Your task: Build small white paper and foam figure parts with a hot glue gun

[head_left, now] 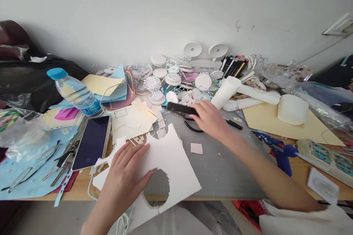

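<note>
My left hand (128, 165) lies with its fingers outstretched on a white sheet (179, 165). The sheet has a ragged round hole and a curved bite out of its far edge, and its near part hangs over the table edge. Farther off, my right hand (208, 117) grips one end of a long black tool (180, 108) that I cannot name exactly. Under that hand a black curved loop (193, 126) shows, like a handle. A small white paper square (196, 148) lies on the grey cutting mat (220, 172).
White discs and beaded decorations (173, 77) crowd the wall side, with markers (234, 67) and white rolls (226, 91) alongside. A water bottle (77, 97) and phone (92, 142) stand left; a blue glue gun (281, 150) and power strip (325, 158) lie right.
</note>
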`<state>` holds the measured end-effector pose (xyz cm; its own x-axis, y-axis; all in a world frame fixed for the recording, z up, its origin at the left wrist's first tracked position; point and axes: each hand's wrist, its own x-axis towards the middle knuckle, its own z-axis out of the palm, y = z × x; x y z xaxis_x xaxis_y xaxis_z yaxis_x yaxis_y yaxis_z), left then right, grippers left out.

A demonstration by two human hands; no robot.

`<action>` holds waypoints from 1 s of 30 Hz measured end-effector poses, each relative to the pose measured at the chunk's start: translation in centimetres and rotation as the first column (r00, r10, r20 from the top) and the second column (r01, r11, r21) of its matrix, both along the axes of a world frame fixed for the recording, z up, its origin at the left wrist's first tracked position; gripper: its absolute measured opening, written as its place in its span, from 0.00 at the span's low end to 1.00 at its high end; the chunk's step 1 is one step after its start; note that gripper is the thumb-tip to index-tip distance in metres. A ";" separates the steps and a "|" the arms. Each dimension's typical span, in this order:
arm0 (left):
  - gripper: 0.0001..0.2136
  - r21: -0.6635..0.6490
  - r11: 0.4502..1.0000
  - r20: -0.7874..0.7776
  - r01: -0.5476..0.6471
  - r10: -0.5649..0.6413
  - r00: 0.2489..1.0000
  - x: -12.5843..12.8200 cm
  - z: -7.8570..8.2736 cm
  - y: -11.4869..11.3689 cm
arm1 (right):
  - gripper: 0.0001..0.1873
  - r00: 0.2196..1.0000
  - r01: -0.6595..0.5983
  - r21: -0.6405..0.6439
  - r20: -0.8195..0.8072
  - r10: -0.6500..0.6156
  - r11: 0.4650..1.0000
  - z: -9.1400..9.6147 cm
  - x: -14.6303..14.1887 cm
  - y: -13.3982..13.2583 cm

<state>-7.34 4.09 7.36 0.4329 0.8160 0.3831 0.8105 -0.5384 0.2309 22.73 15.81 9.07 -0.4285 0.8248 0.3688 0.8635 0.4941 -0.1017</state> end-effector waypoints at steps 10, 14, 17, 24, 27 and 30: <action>0.25 -0.047 0.985 -0.024 0.167 -0.168 0.986 1.9 -0.7 0.8 | 0.15 0.255 0.381 -0.138 -0.935 -0.248 0.914 -0.7 4.5 -12.5; 0.25 -0.139 0.956 -0.060 0.257 -0.267 0.962 3.0 -1.3 1.3 | 0.13 -0.164 0.112 -0.391 -0.914 -0.371 0.914 -2.6 3.8 -15.6; 0.25 -0.192 0.940 -0.081 0.283 -0.303 0.950 3.2 -1.6 1.6 | 0.15 -0.339 -0.097 -0.433 -0.832 -0.439 0.896 -3.5 3.3 -17.2; 0.28 -0.266 0.948 0.174 0.173 -0.130 0.976 4.4 0.2 -0.8 | 0.31 -0.390 -0.421 -0.396 -0.733 -0.557 0.816 -3.9 1.1 -19.2; 0.19 -0.414 0.879 0.464 0.236 -0.020 0.886 6.7 0.9 -2.0 | 0.29 -0.365 -0.510 -0.369 -0.725 -0.584 0.777 -3.8 -1.0 -19.6; 0.14 -0.535 0.779 0.659 0.328 0.142 0.738 8.9 1.3 -2.5 | 0.27 -0.287 -0.576 -0.399 -0.719 -0.633 0.714 -3.8 -3.3 -20.1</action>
<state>1.52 1.62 8.63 0.3612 0.9311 0.0513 0.2860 -0.1630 0.9443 19.38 -4.33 5.24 -0.0695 0.9705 -0.2310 -0.6104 -0.2246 -0.7596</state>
